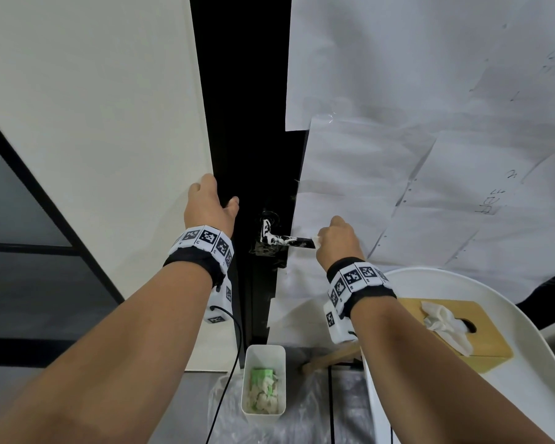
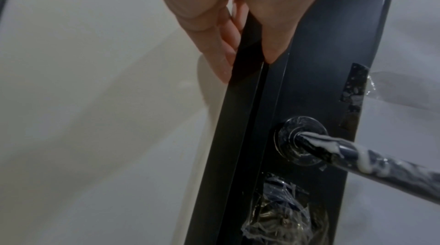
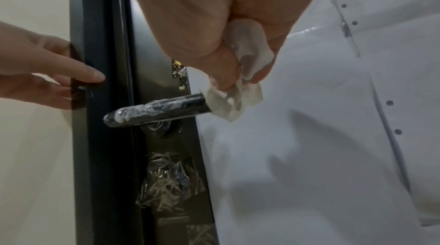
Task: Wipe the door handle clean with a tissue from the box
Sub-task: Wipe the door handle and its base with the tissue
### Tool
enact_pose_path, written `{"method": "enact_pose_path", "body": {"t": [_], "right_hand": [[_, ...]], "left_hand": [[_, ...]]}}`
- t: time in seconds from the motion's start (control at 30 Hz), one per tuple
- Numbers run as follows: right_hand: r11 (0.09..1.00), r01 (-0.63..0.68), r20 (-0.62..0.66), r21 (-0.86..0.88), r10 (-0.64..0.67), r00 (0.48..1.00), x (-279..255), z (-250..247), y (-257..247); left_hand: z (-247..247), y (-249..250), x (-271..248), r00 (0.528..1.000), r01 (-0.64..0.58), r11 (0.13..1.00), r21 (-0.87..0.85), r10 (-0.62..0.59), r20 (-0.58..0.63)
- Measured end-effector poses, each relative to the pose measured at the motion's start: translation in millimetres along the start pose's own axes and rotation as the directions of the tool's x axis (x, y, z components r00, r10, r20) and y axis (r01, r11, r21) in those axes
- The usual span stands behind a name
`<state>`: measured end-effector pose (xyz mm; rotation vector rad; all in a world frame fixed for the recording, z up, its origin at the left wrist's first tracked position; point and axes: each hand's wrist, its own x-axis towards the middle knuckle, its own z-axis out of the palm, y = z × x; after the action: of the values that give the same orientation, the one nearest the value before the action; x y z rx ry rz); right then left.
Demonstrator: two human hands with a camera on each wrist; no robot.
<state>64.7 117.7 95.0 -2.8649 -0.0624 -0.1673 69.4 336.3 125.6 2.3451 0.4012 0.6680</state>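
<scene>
The black lever door handle (image 1: 285,241) (image 2: 381,164) (image 3: 161,110) sticks out from a black door and is smeared with white foam. My right hand (image 1: 330,238) (image 3: 238,79) pinches a crumpled white tissue (image 1: 316,241) (image 3: 238,102) and presses it onto the free tip of the lever. My left hand (image 1: 220,200) (image 2: 247,64) (image 3: 78,83) holds the black door edge (image 2: 238,136) above the handle, thumb on the front and fingers round the side. The wooden tissue box (image 1: 481,344), with a tissue poking out, stands at the lower right.
The tissue box stands on a white round seat (image 1: 526,395). A white bin (image 1: 250,357) of used tissues stands on the plastic-covered floor below the handle. Paper sheets (image 1: 430,155) cover the door right of the handle. Crinkled plastic wraps the lock (image 3: 166,179) under the lever.
</scene>
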Motion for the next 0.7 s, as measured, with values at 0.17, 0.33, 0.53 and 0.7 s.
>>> {"method": "enact_pose_path", "body": {"t": [0.17, 0.33, 0.53, 0.7], "right_hand": [[0.992, 0.121, -0.004, 0.023, -0.121, 0.993, -4, 10, -10], [0.999, 0.012, -0.060, 0.035, -0.010, 0.998, -4, 10, 6], [0.977, -0.162, 0.055, 0.141, 0.156, 0.986, -2, 7, 10], [0.920, -0.299, 0.125, 0.253, 0.275, 0.953, -6, 11, 9]], "left_hand": [[0, -1, 0, 1.000, -0.006, 1.000, -0.003, 0.006, -0.001], [-1, 0, 0, 1.000, -0.009, 1.000, -0.001, 0.009, 0.002], [1, -1, 0, 1.000, -0.005, 1.000, 0.006, 0.005, 0.000], [1, 0, 0, 1.000, 0.002, 1.000, 0.010, -0.002, -0.001]]}}
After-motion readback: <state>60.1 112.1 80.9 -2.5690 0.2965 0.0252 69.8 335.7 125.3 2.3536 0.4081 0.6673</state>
